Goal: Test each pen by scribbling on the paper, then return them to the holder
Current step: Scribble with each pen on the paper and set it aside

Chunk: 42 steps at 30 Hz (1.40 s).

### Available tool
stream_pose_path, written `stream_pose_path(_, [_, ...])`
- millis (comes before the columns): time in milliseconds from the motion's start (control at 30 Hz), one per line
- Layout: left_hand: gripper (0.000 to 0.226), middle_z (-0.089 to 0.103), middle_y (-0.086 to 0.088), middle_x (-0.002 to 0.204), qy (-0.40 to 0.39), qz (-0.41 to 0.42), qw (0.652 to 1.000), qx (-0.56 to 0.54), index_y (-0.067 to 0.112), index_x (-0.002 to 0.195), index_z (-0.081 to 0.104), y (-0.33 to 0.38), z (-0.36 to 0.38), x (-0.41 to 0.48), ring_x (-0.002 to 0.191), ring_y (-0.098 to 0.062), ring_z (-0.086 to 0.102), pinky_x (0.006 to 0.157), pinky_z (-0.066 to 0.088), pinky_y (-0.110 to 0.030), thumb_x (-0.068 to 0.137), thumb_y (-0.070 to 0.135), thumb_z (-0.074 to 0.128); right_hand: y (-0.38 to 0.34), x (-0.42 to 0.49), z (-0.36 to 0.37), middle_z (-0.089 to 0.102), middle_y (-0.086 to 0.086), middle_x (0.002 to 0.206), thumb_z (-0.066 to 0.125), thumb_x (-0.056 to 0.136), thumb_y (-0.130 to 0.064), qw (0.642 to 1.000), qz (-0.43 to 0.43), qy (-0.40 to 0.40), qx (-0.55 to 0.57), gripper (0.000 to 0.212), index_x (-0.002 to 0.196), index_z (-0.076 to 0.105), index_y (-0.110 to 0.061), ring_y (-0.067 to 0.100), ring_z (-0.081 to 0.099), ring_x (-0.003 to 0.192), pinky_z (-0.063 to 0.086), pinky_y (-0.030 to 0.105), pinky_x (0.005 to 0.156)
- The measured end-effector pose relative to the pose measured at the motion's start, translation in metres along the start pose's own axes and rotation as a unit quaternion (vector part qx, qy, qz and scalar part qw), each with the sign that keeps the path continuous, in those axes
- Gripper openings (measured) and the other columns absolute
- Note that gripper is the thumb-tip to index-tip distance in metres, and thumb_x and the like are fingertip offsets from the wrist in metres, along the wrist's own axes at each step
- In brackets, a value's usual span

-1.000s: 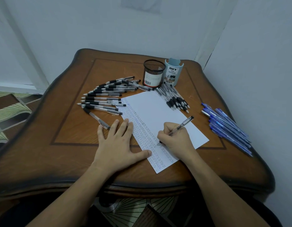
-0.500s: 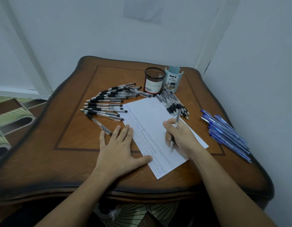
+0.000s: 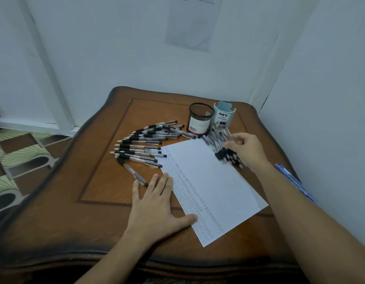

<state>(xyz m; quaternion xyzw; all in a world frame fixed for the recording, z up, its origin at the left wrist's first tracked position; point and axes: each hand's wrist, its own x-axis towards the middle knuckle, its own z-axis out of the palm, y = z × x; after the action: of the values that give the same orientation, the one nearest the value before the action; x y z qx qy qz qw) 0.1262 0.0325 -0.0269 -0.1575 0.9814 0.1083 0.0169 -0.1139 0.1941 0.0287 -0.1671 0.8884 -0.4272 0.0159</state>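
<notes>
A white paper (image 3: pixel 214 181) with rows of scribbles along its left edge lies on the wooden table (image 3: pixel 107 201). My left hand (image 3: pixel 155 203) presses flat on the paper's left edge, fingers straight. My right hand (image 3: pixel 245 148) is over the pile of black pens (image 3: pixel 222 152) just right of the paper, with its curled fingers pinching a black pen (image 3: pixel 227 136) there. A black mesh holder (image 3: pixel 200 118) and a light blue DIY holder (image 3: pixel 223 117) stand behind the pile; I see no pens in either.
A fan of several black pens (image 3: pixel 140 144) lies left of the paper. Blue pens (image 3: pixel 292 179) lie at the table's right edge, partly hidden by my right forearm. Walls close in behind and to the right. Patterned floor shows at the left.
My right hand has lifted the pen off the paper and carried it back and right to the pile near the holders. The left hand has stayed put. The camera has tilted up.
</notes>
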Motion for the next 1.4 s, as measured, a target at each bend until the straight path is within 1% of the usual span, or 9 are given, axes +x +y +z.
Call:
stream_pose_path(100, [0.122, -0.011, 0.012, 0.163, 0.001, 0.000, 1.000, -0.002, 0.027, 0.157, -0.004, -0.001, 0.001, 0.001, 0.149, -0.011, -0.015, 0.115, -0.017, -0.056, 0.061, 0.100, 0.009, 0.006, 0.026, 0.003, 0.065, 0.003, 0.118, 0.076, 0.088, -0.031, 0.999, 0.039, 0.007, -0.002, 0.038, 0.118, 0.069, -0.010, 0.019, 0.058, 0.103, 0.041, 0.032, 0.084])
stream_pose_path(367, [0.118, -0.012, 0.013, 0.163, -0.004, 0.005, 1.000, -0.006, 0.029, 0.157, -0.005, -0.002, 0.001, 0.000, 0.149, -0.010, -0.017, 0.116, -0.015, -0.056, 0.065, 0.100, 0.014, 0.008, 0.046, 0.019, 0.062, 0.009, 0.136, 0.061, 0.099, -0.032, 0.997, 0.058, -0.036, -0.039, 0.040, 0.131, 0.064, -0.009, 0.026, 0.055, 0.123, 0.039, 0.033, 0.095])
stream_pose_path(467, [0.118, -0.011, 0.012, 0.163, -0.002, 0.004, 1.000, -0.004, 0.027, 0.157, -0.004, -0.002, 0.001, 0.000, 0.149, -0.011, -0.016, 0.116, -0.015, -0.057, 0.065, 0.099, 0.015, 0.005, 0.041, 0.019, 0.063, 0.010, 0.133, 0.058, 0.100, -0.027, 0.994, 0.034, -0.019, -0.099, 0.035, 0.129, 0.065, -0.008, 0.027, 0.056, 0.121, 0.039, 0.030, 0.093])
stream_pose_path(567, [0.117, -0.011, 0.011, 0.164, -0.004, 0.005, 1.000, -0.004, 0.026, 0.157, -0.004, -0.002, 0.000, 0.000, 0.149, -0.012, -0.016, 0.116, -0.014, -0.057, 0.067, 0.098, 0.017, -0.010, 0.028, 0.029, 0.067, 0.011, 0.115, 0.059, 0.097, -0.018, 0.974, -0.089, 0.043, -0.205, 0.023, 0.114, 0.073, -0.011, 0.027, 0.058, 0.104, 0.045, 0.032, 0.085])
stream_pose_path(700, [0.118, -0.009, 0.010, 0.164, -0.006, 0.005, 1.000, -0.004, 0.025, 0.157, -0.003, -0.002, 0.000, 0.000, 0.149, -0.012, -0.015, 0.116, -0.014, -0.057, 0.066, 0.098, 0.016, -0.050, -0.002, 0.071, 0.065, -0.001, 0.104, 0.064, 0.095, -0.016, 0.962, -0.186, -0.146, -0.137, 0.019, 0.112, 0.072, -0.013, 0.001, 0.050, 0.079, 0.034, 0.013, 0.068])
stream_pose_path(800, [0.118, -0.009, 0.010, 0.164, -0.001, 0.004, 1.000, 0.000, 0.025, 0.157, -0.002, -0.003, 0.000, 0.000, 0.149, -0.012, -0.015, 0.116, -0.014, -0.057, 0.066, 0.098, 0.017, -0.066, -0.022, 0.109, 0.058, -0.006, 0.104, 0.066, 0.094, -0.022, 0.952, -0.170, -0.239, -0.085, 0.028, 0.122, 0.068, -0.018, 0.000, 0.051, 0.083, 0.038, 0.016, 0.076])
stream_pose_path(1000, [0.117, -0.008, 0.008, 0.164, -0.002, 0.010, 1.000, 0.007, 0.025, 0.157, -0.002, -0.003, 0.001, 0.000, 0.150, -0.012, -0.014, 0.115, -0.014, -0.058, 0.067, 0.098, 0.015, -0.068, -0.029, 0.133, 0.053, -0.002, 0.095, 0.063, 0.094, -0.021, 0.966, -0.164, -0.162, -0.120, 0.007, 0.093, 0.068, -0.015, 0.015, 0.054, 0.085, 0.044, 0.029, 0.079])
stream_pose_path(1233, [0.119, -0.008, 0.009, 0.164, 0.001, 0.007, 1.000, 0.009, 0.025, 0.157, -0.001, -0.002, 0.002, 0.000, 0.150, -0.012, -0.014, 0.115, -0.015, -0.057, 0.065, 0.099, 0.013, -0.054, -0.029, 0.116, 0.055, 0.001, 0.097, 0.054, 0.098, -0.017, 0.955, -0.190, -0.144, -0.179, 0.016, 0.097, 0.069, -0.010, 0.017, 0.055, 0.093, 0.043, 0.028, 0.080])
stream_pose_path(1400, [0.122, -0.009, 0.009, 0.164, -0.001, 0.007, 1.000, 0.011, 0.026, 0.157, -0.002, -0.003, 0.002, 0.001, 0.150, -0.012, -0.014, 0.115, -0.015, -0.057, 0.061, 0.099, 0.007, -0.053, -0.027, 0.096, 0.060, -0.006, 0.096, 0.057, 0.100, -0.019, 0.986, -0.065, -0.138, 0.071, 0.007, 0.093, 0.059, -0.019, 0.011, 0.057, 0.083, 0.047, 0.026, 0.069])
